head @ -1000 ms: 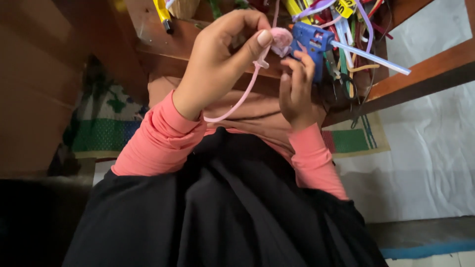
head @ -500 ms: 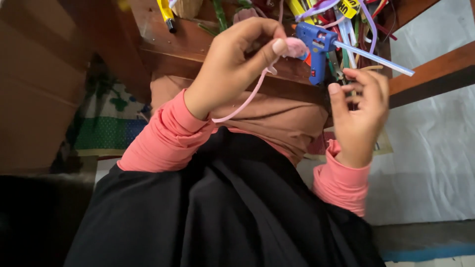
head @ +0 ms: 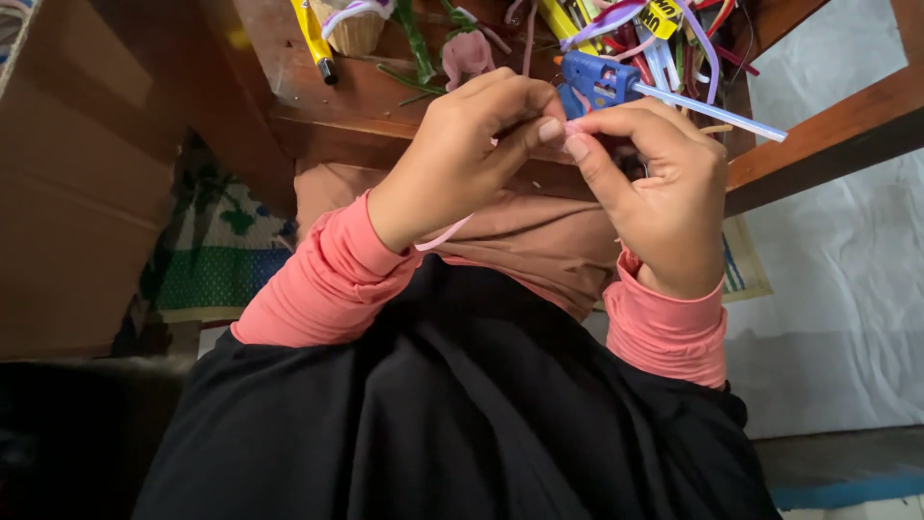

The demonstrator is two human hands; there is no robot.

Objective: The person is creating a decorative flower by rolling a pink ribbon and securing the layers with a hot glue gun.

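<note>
Thin pink strip [head: 445, 234], pinched, dangling down.

A home craft corner, by the look of it: a low wooden table [head: 318, 106] at the top of the frame, littered with a blue glue gun [head: 592, 82], coloured strips [head: 664, 29] and a small basket [head: 354, 29]; patterned green mat [head: 217, 260] at left.

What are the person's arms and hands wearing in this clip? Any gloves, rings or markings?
Both arms wear long salmon-pink knit sleeves with ribbed cuffs at the wrists, seen on the left sleeve and the right sleeve. The left hand and right hand are bare: no gloves, rings or markings show.
</note>
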